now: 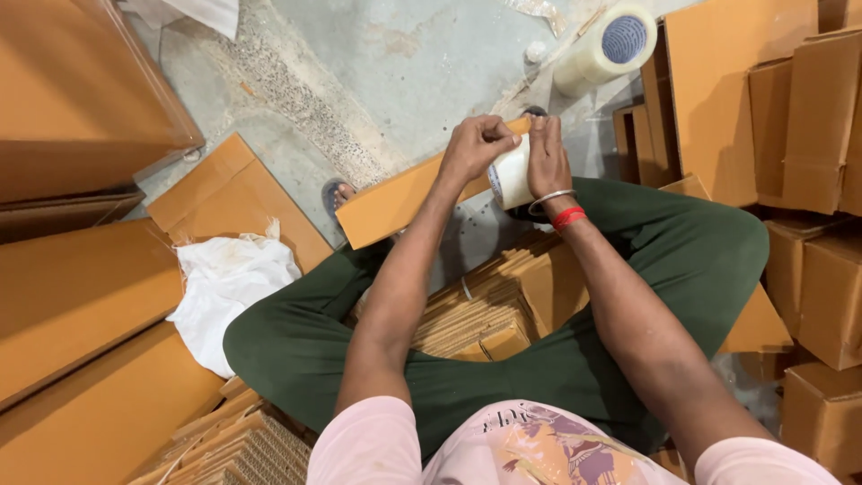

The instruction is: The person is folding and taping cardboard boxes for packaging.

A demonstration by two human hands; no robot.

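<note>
Above the crossed green-trousered legs (503, 359), both hands work a roll of tape (510, 175) against a folded cardboard piece (395, 202) — left hand (476, 144) pinching its top edge, right hand (546, 157) clasping the roll. Flattened cartons (476, 314) lie stacked between the knees. Right of the roll, assembled boxes (822, 126) stand cut off — contents unseen.

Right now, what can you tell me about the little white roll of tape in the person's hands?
The small white roll of tape looks like glossy plastic, lying sideways with one round end facing left. The left hand and right hand grip it from either side, over the long orange-brown cardboard strip. The fingers hide most of it.
</note>
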